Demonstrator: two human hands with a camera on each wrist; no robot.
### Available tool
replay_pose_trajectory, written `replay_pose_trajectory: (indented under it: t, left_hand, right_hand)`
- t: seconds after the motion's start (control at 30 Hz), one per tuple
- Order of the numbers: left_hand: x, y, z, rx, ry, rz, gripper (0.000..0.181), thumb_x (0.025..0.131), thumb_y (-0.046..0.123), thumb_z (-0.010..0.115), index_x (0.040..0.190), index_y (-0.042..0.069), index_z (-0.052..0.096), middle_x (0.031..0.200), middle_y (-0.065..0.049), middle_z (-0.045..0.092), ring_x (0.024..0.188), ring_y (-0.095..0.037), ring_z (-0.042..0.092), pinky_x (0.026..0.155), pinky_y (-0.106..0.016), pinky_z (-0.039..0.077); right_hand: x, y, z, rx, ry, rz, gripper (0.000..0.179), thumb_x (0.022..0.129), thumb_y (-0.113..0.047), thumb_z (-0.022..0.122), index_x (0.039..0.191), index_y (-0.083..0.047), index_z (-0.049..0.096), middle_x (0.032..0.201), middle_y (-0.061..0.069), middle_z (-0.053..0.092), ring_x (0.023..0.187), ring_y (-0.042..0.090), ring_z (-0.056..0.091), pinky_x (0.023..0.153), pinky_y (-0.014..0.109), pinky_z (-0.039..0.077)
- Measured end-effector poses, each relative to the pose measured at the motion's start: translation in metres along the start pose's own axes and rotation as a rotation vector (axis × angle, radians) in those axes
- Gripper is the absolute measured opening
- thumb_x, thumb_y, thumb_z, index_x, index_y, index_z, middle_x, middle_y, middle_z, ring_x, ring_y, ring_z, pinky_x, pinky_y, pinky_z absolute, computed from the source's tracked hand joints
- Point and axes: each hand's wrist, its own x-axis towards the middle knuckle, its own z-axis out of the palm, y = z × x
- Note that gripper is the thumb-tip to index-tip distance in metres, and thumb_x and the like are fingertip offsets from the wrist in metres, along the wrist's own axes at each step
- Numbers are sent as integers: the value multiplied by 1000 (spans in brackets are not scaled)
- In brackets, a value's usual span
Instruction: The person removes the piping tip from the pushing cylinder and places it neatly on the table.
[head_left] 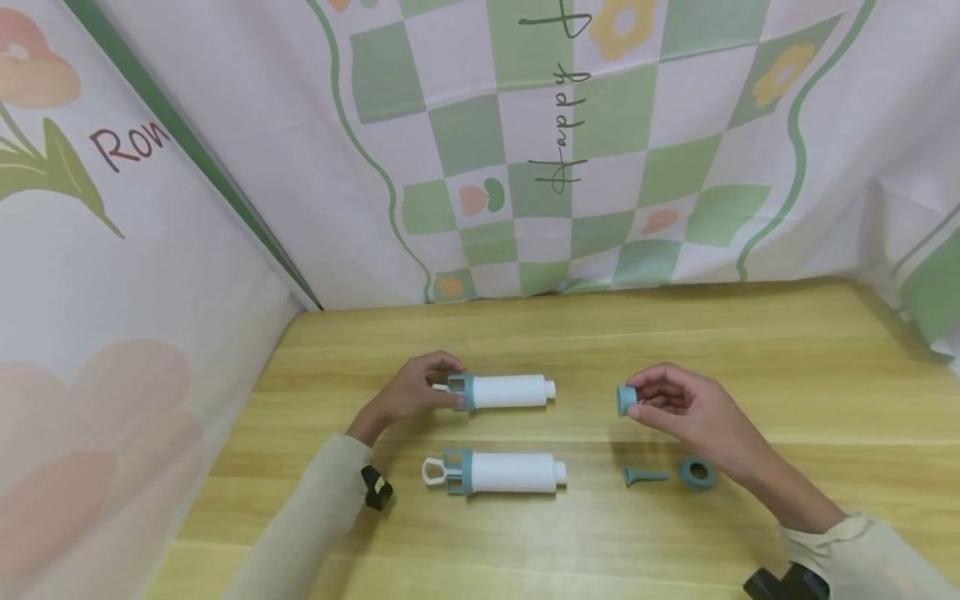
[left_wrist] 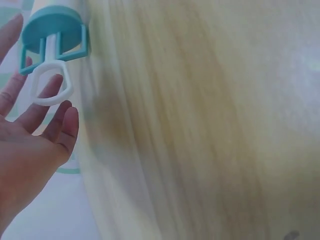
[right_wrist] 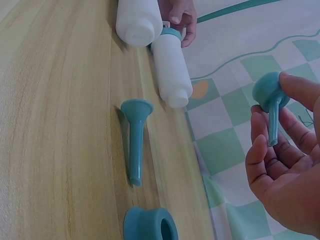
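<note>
At the far side, my left hand (head_left: 415,389) holds a white syringe (head_left: 510,391) by its teal collar, thumb on the near side and fingers beyond. In the left wrist view, its white pull ring (left_wrist: 52,101) sits between the fingers. My right hand (head_left: 693,412) pinches a small teal nozzle (head_left: 626,400) between thumb and fingers above the table. The right wrist view shows this nozzle's round cup (right_wrist: 266,91) with a thin stem pointing down toward the palm. Nearer me lies a second, similar white syringe (head_left: 515,472), its ring to the left.
Below the right hand, a long-stemmed teal nozzle (head_left: 645,476) and a teal ring cap (head_left: 698,473) lie on the wooden table (head_left: 600,550). A printed cloth (head_left: 540,242) hangs along the back edge, and another cloth (head_left: 150,292) covers the left side.
</note>
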Motion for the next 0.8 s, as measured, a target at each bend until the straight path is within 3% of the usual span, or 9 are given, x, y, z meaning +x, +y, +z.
replay_pose_trajectory:
  t: [0.17, 0.53, 0.8]
  left_hand:
    - [-5, 3, -4, 26, 10, 27, 54, 85, 18, 80, 130, 0, 57, 134, -14, 57, 126, -31, 49, 105, -50, 40]
    - [-11, 14, -2, 61, 16, 104, 52, 86, 18, 78, 129, -2, 57, 133, -18, 57, 125, -35, 49, 101, -51, 42]
    - [-16, 35, 7, 111, 100, 168, 43, 85, 8, 79, 124, 0, 61, 127, -15, 63, 121, -41, 53, 98, -51, 45]
  right_hand:
    - [-1, 0, 1, 5, 6, 1, 26, 97, -13, 67, 118, 1, 60, 104, 13, 66, 91, 19, 65, 75, 27, 56]
    - [-4, -1, 3, 3, 37, -33, 24, 98, -11, 66, 117, 2, 60, 102, 12, 67, 90, 18, 66, 75, 27, 56]
    - [-6, -4, 4, -4, 53, -69, 22, 98, -8, 64, 117, 2, 60, 103, 11, 68, 91, 17, 68, 76, 25, 56]
